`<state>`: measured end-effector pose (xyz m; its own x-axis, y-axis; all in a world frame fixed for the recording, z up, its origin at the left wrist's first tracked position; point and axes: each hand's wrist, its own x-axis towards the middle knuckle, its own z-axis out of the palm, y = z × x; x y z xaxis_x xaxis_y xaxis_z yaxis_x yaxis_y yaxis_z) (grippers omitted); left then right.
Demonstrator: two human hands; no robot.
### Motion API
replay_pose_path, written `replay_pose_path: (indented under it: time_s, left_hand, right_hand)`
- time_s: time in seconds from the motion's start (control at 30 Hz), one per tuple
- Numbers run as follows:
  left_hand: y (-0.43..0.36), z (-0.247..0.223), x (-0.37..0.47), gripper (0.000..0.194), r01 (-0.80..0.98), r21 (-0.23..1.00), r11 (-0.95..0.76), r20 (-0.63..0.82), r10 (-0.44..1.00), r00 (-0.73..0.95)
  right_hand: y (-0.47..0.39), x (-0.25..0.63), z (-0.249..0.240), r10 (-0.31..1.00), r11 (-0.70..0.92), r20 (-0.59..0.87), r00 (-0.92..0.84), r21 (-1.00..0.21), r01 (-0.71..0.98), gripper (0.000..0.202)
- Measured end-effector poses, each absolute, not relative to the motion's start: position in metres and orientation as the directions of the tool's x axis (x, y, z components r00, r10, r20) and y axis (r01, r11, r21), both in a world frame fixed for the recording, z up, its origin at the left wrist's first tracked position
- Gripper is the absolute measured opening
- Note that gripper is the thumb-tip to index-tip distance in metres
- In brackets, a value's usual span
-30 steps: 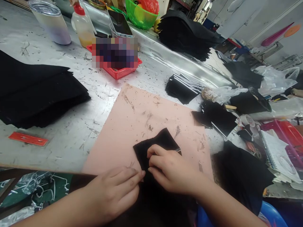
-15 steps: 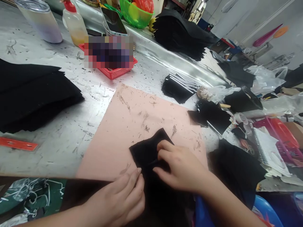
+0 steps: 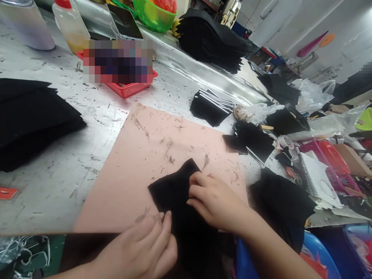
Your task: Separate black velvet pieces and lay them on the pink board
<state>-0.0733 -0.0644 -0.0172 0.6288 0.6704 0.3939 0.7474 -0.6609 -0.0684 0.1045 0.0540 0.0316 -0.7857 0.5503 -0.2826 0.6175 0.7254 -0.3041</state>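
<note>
head view: scuffed grey worktable (image 3: 87, 155), pink board (image 3: 151, 155) under both hands. since earlier frame, left hand (image 3: 145, 248) slid nearer, right hand (image 3: 215, 201) shifted left on cloth. black cloth piece (image 3: 174, 190) beneath right fingertips, curled, pressing it; left fingers together, tips touching its near edge. black stack (image 3: 31, 120) far left of fingers, red basket (image 3: 130, 87) beyond.

A big stack of black cloth (image 3: 31, 116) lay at the left edge of the bench (image 3: 66, 170). A red basket (image 3: 130, 88) sat near the far edge, with a squeeze bottle (image 3: 69, 25) and a green bowl (image 3: 154, 15) behind it. A spiral notebook (image 3: 316, 178) lay at the right edge.
</note>
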Motion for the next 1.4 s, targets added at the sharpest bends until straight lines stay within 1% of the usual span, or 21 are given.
replay_pose_path:
  time_s: [0.07,0.13,0.2,0.23,0.27,0.3,0.37,0.43,0.53,0.6,0.77,0.97,1.03,1.13,1.2,1.3,1.4]
  left_hand:
    - [-0.059,-0.012,-0.070,0.020,0.738,-0.061,-0.672,0.324,0.686,0.651]
    - [-0.054,-0.007,-0.067,0.024,0.730,-0.065,-0.680,0.249,0.698,0.672]
    - [-0.051,-0.007,-0.064,0.025,0.724,-0.073,-0.686,0.238,0.693,0.681]
    - [-0.050,-0.008,-0.062,0.025,0.723,-0.074,-0.687,0.256,0.688,0.679]
    - [-0.049,-0.010,-0.061,0.024,0.723,-0.071,-0.687,0.281,0.682,0.676]
    - [-0.048,-0.012,-0.061,0.024,0.721,-0.067,-0.689,0.306,0.674,0.673]
    - [-0.046,-0.017,-0.060,0.025,0.716,-0.069,-0.695,0.363,0.651,0.667]
    - [-0.044,-0.021,-0.061,0.028,0.713,-0.064,-0.698,0.422,0.629,0.653]
    - [-0.040,-0.022,-0.061,0.030,0.728,-0.015,-0.685,0.450,0.646,0.617]
    - [-0.038,-0.021,-0.060,0.029,0.731,0.011,-0.682,0.431,0.663,0.612]
    - [-0.030,-0.018,-0.053,0.031,0.729,0.017,-0.685,0.415,0.668,0.618]
    - [-0.015,-0.020,-0.041,0.044,0.754,-0.011,-0.656,0.321,0.712,0.624]
    - [-0.011,-0.022,-0.040,0.045,0.752,0.000,-0.659,0.306,0.716,0.627]
    - [-0.009,-0.025,-0.040,0.041,0.750,0.033,-0.660,0.296,0.724,0.623]
    - [-0.009,-0.027,-0.041,0.041,0.743,0.058,-0.667,0.291,0.723,0.626]
    - [-0.009,-0.029,-0.044,0.044,0.733,0.090,-0.674,0.276,0.724,0.632]
    - [-0.009,-0.030,-0.044,0.044,0.726,0.098,-0.681,0.276,0.719,0.638]
  right_hand:
    - [0.053,0.104,0.032,0.545,0.739,-0.279,-0.791,-0.285,0.610,0.011]
    - [0.053,0.104,0.034,0.559,0.746,-0.282,-0.779,-0.237,0.622,0.011]
    - [0.056,0.108,0.037,0.632,0.700,-0.297,-0.715,-0.176,0.692,0.017]
    - [0.057,0.111,0.039,0.682,0.647,-0.311,-0.661,-0.165,0.745,0.020]
    - [0.060,0.115,0.041,0.729,0.576,-0.328,-0.601,-0.180,0.797,0.019]
    - [0.062,0.120,0.041,0.763,0.499,-0.345,-0.546,-0.222,0.838,0.016]
    - [0.065,0.129,0.041,0.791,0.368,-0.370,-0.488,-0.349,0.862,0.007]
    - [0.068,0.137,0.038,0.787,0.298,-0.381,-0.485,-0.454,0.840,0.006]
    - [0.069,0.142,0.033,0.773,0.248,-0.410,-0.484,-0.506,0.826,0.007]
    - [0.069,0.142,0.032,0.772,0.236,-0.423,-0.475,-0.503,0.831,0.007]
    - [0.072,0.138,0.032,0.782,0.260,-0.422,-0.458,-0.447,0.856,0.010]
    - [0.074,0.136,0.032,0.791,0.289,-0.424,-0.442,-0.377,0.880,0.011]
    - [0.075,0.139,0.031,0.810,0.243,-0.419,-0.411,-0.397,0.885,0.011]
    - [0.076,0.145,0.028,0.839,0.151,-0.398,-0.372,-0.487,0.861,0.011]
    - [0.076,0.149,0.026,0.852,0.140,-0.371,-0.369,-0.519,0.843,0.013]
    - [0.077,0.151,0.024,0.862,0.167,-0.344,-0.372,-0.500,0.850,0.016]
    - [0.079,0.150,0.024,0.854,0.183,-0.355,-0.380,-0.477,0.859,0.017]
